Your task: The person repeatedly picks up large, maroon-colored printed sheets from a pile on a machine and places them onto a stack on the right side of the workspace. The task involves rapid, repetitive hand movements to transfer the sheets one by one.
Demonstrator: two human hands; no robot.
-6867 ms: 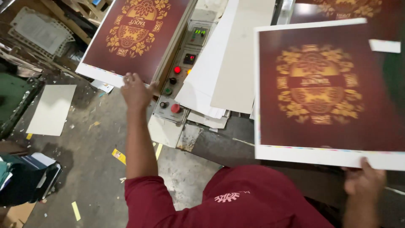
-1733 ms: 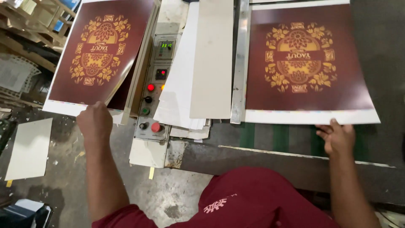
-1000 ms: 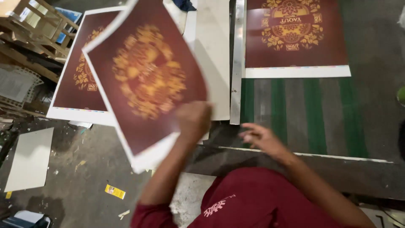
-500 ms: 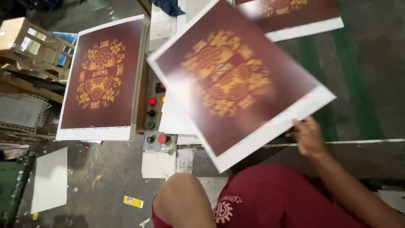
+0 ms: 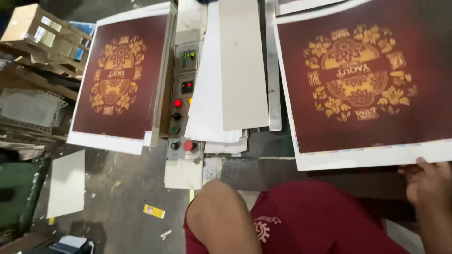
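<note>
1. Holding the dark red printed sheet [image 5: 362,84] by its near white edge with my right hand [image 5: 426,181], fingers curled on it.
2. Sheet lies ahead over the bench [image 5: 254,167], long axis left-right.
3. Left hand out of view; elbow [image 5: 219,211] only.

A grey metal control panel [image 5: 184,99] with red, green and black round buttons and two small lit displays stands upright in the middle. Just left of it lies a stack of maroon printed sheets with gold ornament [image 5: 117,82]. Just right of it lean pale grey cardboard sheets [image 5: 230,75]. Below it, on the dusty concrete floor [image 5: 122,188], lies a small yellow scrap [image 5: 154,211]; a white board [image 5: 67,183] lies further left. Far up-left of the panel sits a wooden pallet [image 5: 44,42].
</note>
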